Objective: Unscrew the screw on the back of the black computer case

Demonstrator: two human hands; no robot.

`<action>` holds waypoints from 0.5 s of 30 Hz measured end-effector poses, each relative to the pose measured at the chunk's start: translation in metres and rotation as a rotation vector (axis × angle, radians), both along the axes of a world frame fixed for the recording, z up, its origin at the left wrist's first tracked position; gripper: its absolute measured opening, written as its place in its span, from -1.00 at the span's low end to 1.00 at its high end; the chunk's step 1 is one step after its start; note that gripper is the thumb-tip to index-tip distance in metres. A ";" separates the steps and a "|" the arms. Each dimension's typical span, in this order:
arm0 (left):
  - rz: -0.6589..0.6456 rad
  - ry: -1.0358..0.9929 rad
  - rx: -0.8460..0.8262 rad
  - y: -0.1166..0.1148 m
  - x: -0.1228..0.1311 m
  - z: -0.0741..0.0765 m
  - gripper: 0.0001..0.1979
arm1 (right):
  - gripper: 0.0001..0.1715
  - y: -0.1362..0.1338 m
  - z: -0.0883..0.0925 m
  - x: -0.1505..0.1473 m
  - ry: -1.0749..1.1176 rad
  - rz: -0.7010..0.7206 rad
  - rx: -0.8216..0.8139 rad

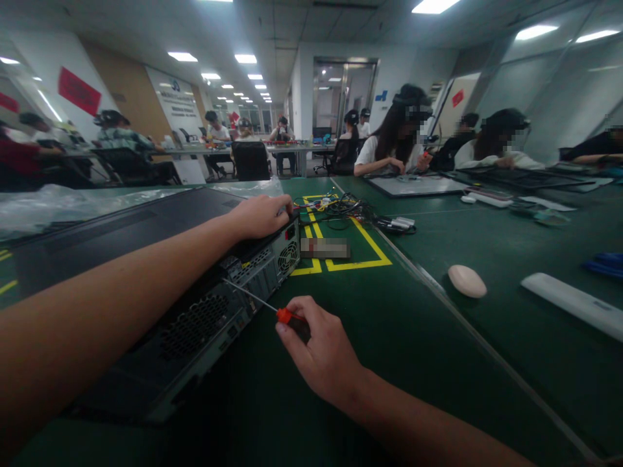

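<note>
A black desktop computer case (pixel 146 227) lies on its side on the green table, its rear panel facing me with vent grilles and slot covers. My left hand (pixel 260 215) presses on its top near the far rear corner, fingers curled over the edge; the fingertips are partly hidden. In my right hand (pixel 321 344) is a screwdriver (pixel 285 316) with an orange and dark handle, gripped between thumb and fingers. Its thin metal shaft points left, the tip touching or very close to the rear panel's upper edge; which one I cannot tell.
Beyond the case lies a tangle of cables (pixel 348 206) near yellow tape marks (pixel 360 264). A computer mouse (pixel 467 280) and a white elongated object (pixel 569 301) are to the right. Clear plastic wrap (pixel 63 206) lies behind the case. Several people work at tables further back.
</note>
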State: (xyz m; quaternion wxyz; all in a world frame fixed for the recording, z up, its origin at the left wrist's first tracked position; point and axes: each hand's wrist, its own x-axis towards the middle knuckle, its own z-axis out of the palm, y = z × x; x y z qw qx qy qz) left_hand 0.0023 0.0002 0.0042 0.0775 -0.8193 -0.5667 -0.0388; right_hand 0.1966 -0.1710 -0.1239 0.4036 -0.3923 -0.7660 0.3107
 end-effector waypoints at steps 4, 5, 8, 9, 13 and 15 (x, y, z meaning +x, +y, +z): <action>-0.017 0.002 0.000 -0.001 0.000 0.000 -0.55 | -0.87 0.000 -0.001 -0.001 0.014 0.004 -0.006; -0.018 0.003 -0.002 -0.001 0.000 0.000 -0.56 | -0.87 0.000 -0.001 -0.002 0.017 0.002 -0.009; -0.016 0.002 -0.001 -0.001 0.000 0.000 -0.56 | -0.87 0.000 -0.001 -0.002 0.009 -0.005 -0.010; -0.015 0.000 0.001 -0.002 0.000 0.000 -0.56 | -0.87 -0.001 0.000 -0.002 0.004 -0.008 -0.010; -0.008 0.002 0.003 -0.001 0.000 0.000 -0.56 | -0.88 -0.001 0.001 -0.001 -0.010 -0.012 0.001; -0.004 0.008 0.002 -0.001 0.001 0.000 -0.57 | -0.87 -0.001 0.002 -0.001 -0.011 -0.008 0.004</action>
